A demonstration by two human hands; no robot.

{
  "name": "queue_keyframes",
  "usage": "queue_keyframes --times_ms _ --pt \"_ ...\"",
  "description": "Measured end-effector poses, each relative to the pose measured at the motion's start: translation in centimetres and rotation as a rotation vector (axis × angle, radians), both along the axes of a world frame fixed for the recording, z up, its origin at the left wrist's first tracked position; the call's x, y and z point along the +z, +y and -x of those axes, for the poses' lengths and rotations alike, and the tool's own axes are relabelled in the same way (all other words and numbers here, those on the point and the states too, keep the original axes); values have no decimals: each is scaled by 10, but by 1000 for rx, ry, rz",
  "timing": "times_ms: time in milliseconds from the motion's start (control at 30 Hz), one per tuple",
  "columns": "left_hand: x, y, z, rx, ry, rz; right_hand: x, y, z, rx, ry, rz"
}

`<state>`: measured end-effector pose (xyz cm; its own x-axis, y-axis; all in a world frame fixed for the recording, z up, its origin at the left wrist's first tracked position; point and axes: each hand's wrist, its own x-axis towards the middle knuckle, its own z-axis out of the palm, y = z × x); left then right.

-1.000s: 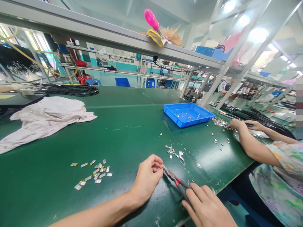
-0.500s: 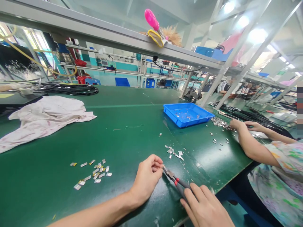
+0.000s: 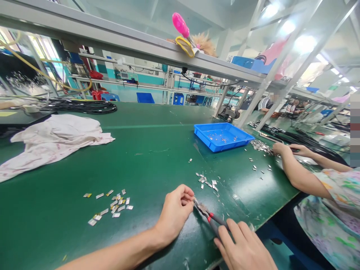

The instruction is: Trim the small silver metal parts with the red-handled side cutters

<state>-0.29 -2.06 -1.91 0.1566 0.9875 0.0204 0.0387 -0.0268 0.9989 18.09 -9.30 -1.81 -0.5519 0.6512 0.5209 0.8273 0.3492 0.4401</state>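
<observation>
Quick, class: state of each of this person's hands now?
Left hand: closed at the tip of the pliers; anything held too small to tell.
Right hand: closed, holding the pliers.

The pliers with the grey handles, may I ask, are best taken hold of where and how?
Probably hold the pliers by the grey handles, behind the red collars, coming from the near right: the handles extend toward that side, while the narrow nose points toward the left grip. The right grip holds them there.

Bright indoor light. Ceiling lamps [image 3: 305, 43] upper right blown out; window [image 3: 46, 50] glaring far left. Pale sheen on tabletop [image 3: 266, 185]. Edges stretched wide-angle; distant shelves [image 3: 112, 81] soft.
</observation>
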Motion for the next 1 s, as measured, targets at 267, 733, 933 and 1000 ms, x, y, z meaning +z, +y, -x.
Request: queue_keyframes --times_ms 267,733,933,1000 --pt "3 1 1 -9 -58 57 9 -1 3 -32 41 -27" --pt "2 2 2 -25 -9 24 9 1 0 60 140 137" --pt "3 2 2 -28 -33 52 13 -2 6 -2 83 9" --pt "3 3 2 -33 -28 55 12 -2 8 -45 53 -37"
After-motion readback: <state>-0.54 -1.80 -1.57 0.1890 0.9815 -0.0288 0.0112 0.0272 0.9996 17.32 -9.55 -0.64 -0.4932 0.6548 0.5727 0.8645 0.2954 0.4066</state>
